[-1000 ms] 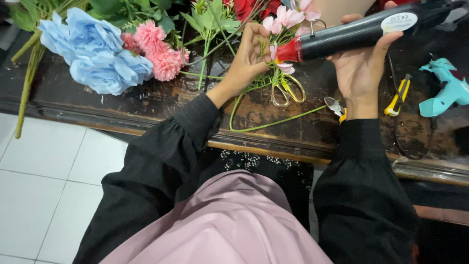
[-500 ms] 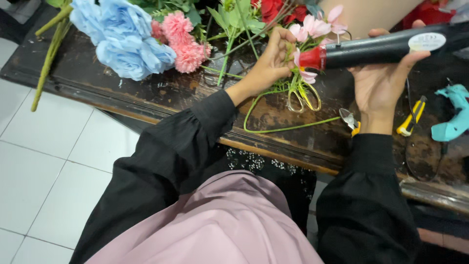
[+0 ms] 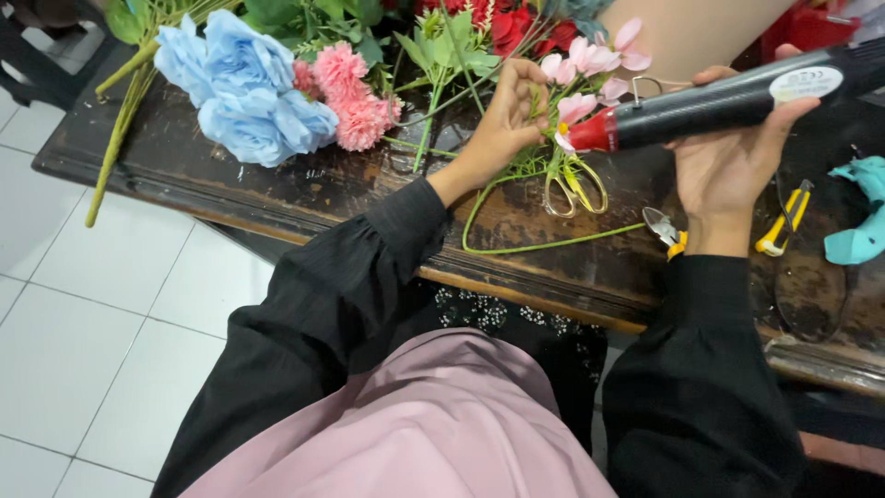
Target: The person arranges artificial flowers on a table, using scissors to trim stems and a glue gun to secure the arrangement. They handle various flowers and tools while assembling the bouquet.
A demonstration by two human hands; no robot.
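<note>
Head view:

- We see the right hand (image 3: 733, 175) at the right of the frame, fingers wrapped fully round a black heat tool (image 3: 728, 97). Its red nozzle points left, toward the centre of the frame.
- The tool lies nearly level, its nozzle just beside the pink blossoms (image 3: 590, 78). We judge this grip keeps the hot tip aimed at the stem joint and away from the other hand.
- The left hand (image 3: 502, 124) sits at upper centre, fingers curled and pinched on a green stem (image 3: 535, 244) under the blossoms. We judge it steadies the flower against the nozzle.
- The stem loops down over the dark wooden table (image 3: 277, 198) toward centre frame.
- Scissors with yellow handles (image 3: 572, 189) lie on the table below the nozzle, within reach.
- Pliers with yellow handles (image 3: 779, 231) rest at right; a small cutter (image 3: 666, 231) lies near the right wrist.
- A teal glue gun (image 3: 857, 217) sits at the right edge.
- Counts: one heat tool, one pair of scissors, one pair of pliers, one cutter, one glue gun.
- Blue flowers (image 3: 235, 88) at upper left: we count one cluster; individual blooms cannot be separated surely.
- Pink carnations (image 3: 355, 92): about two heads. Red flowers (image 3: 512, 28) at top: number unclear.
</note>
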